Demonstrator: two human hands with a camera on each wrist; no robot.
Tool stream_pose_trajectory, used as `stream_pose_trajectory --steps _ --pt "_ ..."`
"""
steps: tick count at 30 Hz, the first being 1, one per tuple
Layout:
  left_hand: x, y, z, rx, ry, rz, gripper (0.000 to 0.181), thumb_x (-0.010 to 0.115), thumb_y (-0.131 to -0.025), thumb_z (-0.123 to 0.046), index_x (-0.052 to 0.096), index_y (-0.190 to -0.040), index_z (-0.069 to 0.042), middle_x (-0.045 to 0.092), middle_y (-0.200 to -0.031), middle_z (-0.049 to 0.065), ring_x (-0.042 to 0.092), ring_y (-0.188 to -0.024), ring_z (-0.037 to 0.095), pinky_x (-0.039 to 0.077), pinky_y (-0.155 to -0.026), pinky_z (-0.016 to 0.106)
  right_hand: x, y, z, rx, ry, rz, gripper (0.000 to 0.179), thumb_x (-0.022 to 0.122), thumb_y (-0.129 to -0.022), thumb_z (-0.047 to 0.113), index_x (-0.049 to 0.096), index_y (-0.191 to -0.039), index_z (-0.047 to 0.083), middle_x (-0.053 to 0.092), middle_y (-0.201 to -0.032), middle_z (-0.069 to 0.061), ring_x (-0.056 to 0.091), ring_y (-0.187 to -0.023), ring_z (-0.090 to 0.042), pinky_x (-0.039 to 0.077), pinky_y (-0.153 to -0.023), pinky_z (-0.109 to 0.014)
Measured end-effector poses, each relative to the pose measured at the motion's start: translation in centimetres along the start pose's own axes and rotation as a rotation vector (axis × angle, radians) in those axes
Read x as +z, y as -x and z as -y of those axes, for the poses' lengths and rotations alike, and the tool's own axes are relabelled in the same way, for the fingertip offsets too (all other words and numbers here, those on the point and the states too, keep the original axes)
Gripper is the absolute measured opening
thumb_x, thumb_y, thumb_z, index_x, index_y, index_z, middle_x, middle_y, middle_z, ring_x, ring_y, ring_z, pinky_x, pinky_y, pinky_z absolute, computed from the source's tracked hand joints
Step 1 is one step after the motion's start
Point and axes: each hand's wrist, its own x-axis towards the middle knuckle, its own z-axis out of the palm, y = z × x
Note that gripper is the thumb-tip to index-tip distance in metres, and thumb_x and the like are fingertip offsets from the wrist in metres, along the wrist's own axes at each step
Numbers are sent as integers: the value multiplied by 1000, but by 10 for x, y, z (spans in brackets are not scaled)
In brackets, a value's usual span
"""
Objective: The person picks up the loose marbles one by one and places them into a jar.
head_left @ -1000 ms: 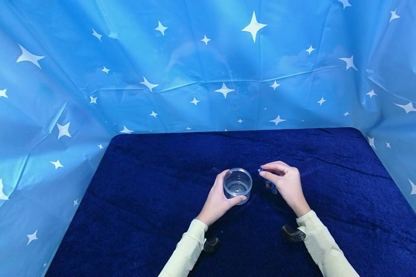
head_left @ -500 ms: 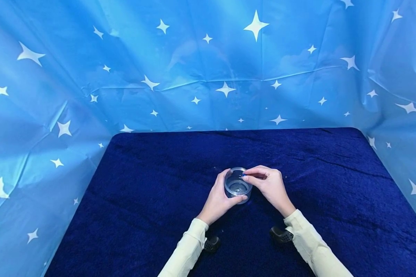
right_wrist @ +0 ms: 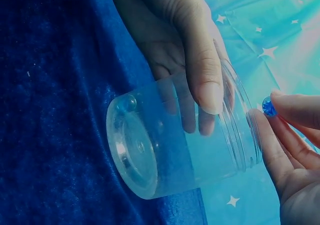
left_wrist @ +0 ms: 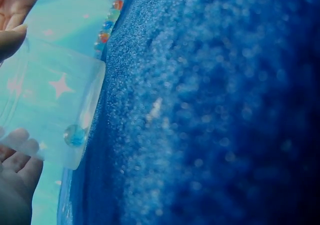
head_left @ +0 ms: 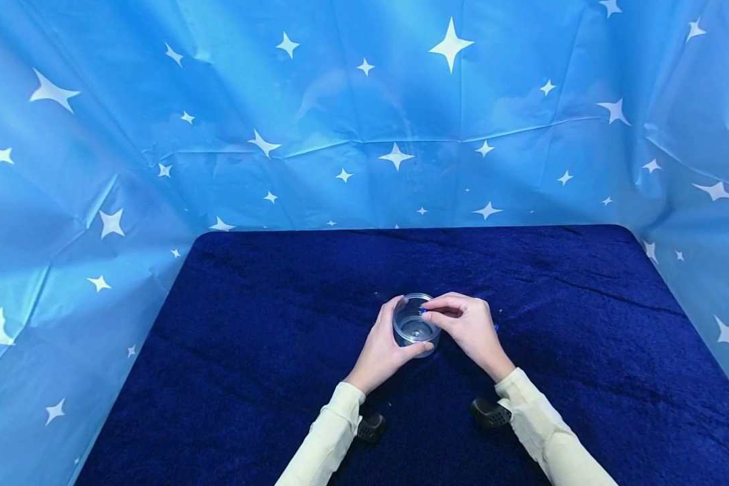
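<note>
Slightly right of the middle of the head view, my left hand [head_left: 379, 356] grips a clear plastic jar [head_left: 416, 332], thumb on the near side and fingers round the far side. The jar stands upright with its mouth uncovered. My right hand [head_left: 472, 332] pinches a blue glass marble [right_wrist: 269, 106] between thumb and fingertips, right at the jar's rim. Inside, a clear and blue marble [left_wrist: 75, 135] lies on the jar's bottom. Several loose marbles [left_wrist: 103, 37] rest on the cloth beside the jar, mostly hidden behind my right hand in the head view.
A dark blue velvety cloth [head_left: 279, 324] covers the table. Light blue curtains [head_left: 316, 101] with white stars hang behind it and at both sides. Black wrist devices [head_left: 372, 428] sit below both cream sleeves [head_left: 325, 432].
My right hand has carried the blue marble left from above the loose marbles to the jar's mouth, then slightly further over it. The left hand and jar have stayed nearly still.
</note>
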Motion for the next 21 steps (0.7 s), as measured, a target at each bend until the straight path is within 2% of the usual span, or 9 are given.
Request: stream_pose_trajectory --steps 13,21 --pt "0 1 -1 5 4 -4 93 89 -79 -30 39 -152 -3 50 -149 18 50 -136 35 39 -113 51 -1 0 -2 -26 31 34 12 83 -85 -1 81 -96 -2 77 -96 -11 72 -89 -14 57 -78 -20" --pt "0 1 -1 2 7 -1 94 89 -79 -31 39 -152 -2 49 -150 18 50 -136 37 39 -113 52 -1 1 -2 -48 48 58 12 82 -84 -3 81 -95 2 77 -96 -8 71 -88 -11 57 -77 -21"
